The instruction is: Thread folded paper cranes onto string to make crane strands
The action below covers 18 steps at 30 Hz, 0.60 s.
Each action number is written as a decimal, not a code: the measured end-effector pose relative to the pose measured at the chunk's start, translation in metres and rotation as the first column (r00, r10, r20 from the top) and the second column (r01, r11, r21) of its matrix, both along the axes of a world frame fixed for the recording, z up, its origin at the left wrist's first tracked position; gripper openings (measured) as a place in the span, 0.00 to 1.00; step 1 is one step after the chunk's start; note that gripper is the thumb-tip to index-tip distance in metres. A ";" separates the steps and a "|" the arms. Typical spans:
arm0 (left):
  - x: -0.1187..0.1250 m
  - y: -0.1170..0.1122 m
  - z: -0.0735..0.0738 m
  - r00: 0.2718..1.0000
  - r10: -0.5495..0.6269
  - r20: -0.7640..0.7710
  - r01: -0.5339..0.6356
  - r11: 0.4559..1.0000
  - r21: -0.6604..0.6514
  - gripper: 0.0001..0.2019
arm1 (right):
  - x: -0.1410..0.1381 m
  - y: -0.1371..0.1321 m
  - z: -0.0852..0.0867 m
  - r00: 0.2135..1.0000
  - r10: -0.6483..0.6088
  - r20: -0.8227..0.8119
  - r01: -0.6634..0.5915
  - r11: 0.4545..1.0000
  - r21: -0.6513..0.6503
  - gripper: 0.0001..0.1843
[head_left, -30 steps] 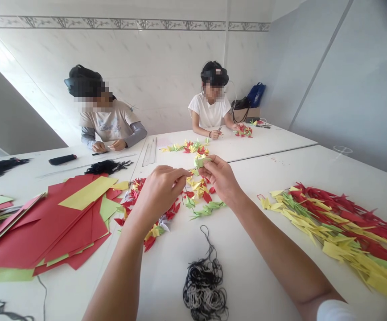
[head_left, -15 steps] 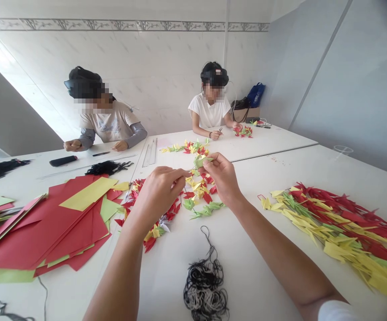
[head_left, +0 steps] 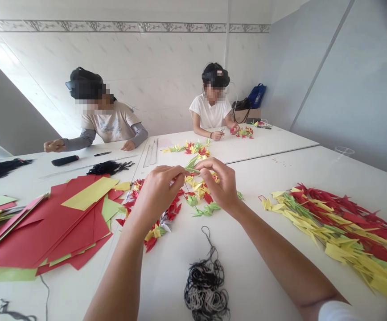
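Note:
My right hand (head_left: 220, 182) pinches a light-green folded paper crane (head_left: 191, 165) above the middle of the table. Close by, my left hand (head_left: 164, 183) has thumb and forefinger pressed together at the crane's left side; whatever is between them is too small to make out. Under and behind both hands lie strung paper cranes (head_left: 198, 189) in red, yellow and green. Another multicoloured strand (head_left: 170, 218) runs beneath my left hand. Nearer to me lies a tangled bundle of black and grey thread (head_left: 206, 285).
Red paper sheets (head_left: 76, 223) with yellow and green ones cover the left side. A long pile of paper cranes (head_left: 334, 227) lies at right. Across the table are two people, a black pouch (head_left: 65, 160), black thread (head_left: 109, 167) and a clear ruler (head_left: 151, 152).
The green crane has turned and come down slightly, its pointed parts now spread between my hands. My right hand has lowered a little. The left person's hand has moved further left.

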State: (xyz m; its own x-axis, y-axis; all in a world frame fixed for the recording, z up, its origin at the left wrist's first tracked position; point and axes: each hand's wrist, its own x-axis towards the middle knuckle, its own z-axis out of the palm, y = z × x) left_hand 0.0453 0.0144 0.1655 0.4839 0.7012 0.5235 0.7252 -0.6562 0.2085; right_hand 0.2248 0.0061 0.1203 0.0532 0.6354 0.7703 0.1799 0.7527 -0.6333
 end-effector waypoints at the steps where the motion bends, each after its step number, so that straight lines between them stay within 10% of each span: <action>1: 0.000 0.000 0.000 1.000 0.000 0.001 0.000 1.000 0.002 0.13 | 0.001 -0.001 0.000 1.000 -0.016 -0.011 0.016 1.000 -0.003 0.12; 7: 0.002 0.000 -0.001 0.999 -0.042 0.014 0.042 0.999 -0.011 0.12 | 0.010 0.004 0.006 0.989 -0.146 0.013 0.145 0.988 0.054 0.06; 18: 0.002 -0.002 0.001 0.998 -0.050 -0.023 0.049 0.998 -0.040 0.13 | 0.024 0.002 0.018 0.987 0.012 0.159 -0.011 1.000 -0.010 0.06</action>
